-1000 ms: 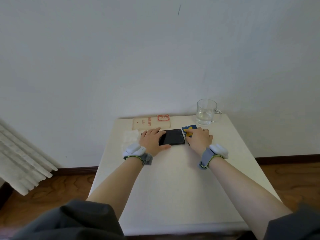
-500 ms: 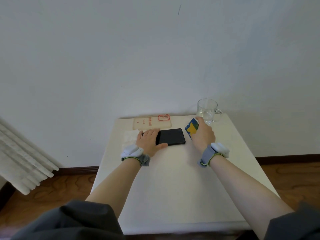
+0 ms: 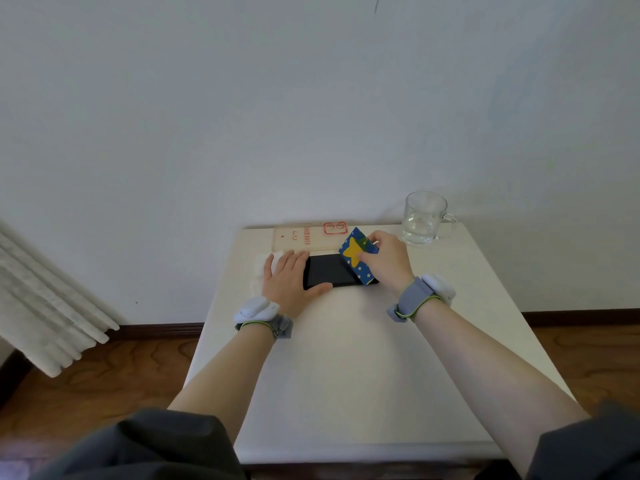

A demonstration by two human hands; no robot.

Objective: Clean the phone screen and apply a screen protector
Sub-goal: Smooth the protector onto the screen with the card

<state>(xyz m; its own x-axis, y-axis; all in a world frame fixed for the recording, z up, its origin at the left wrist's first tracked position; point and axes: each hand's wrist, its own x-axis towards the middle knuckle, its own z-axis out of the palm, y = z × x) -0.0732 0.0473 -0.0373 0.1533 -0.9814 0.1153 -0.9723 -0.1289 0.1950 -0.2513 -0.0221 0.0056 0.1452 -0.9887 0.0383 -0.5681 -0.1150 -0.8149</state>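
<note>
1. Blue card [image 3: 356,255] with a yellow star, stiff and light, is pinched at its far edge by the right hand [image 3: 386,263], tilted over the phone [image 3: 330,271].
2. Left hand [image 3: 289,275] lies flat, fingers together, pinning the phone's left end.
3. Phone looks slick and fragile; steady it by the edges on the table [image 3: 346,358].

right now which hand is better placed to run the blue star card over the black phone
Right hand: it already holds the blue star-printed card over the black phone's right end. Left hand pins its left end.
</note>
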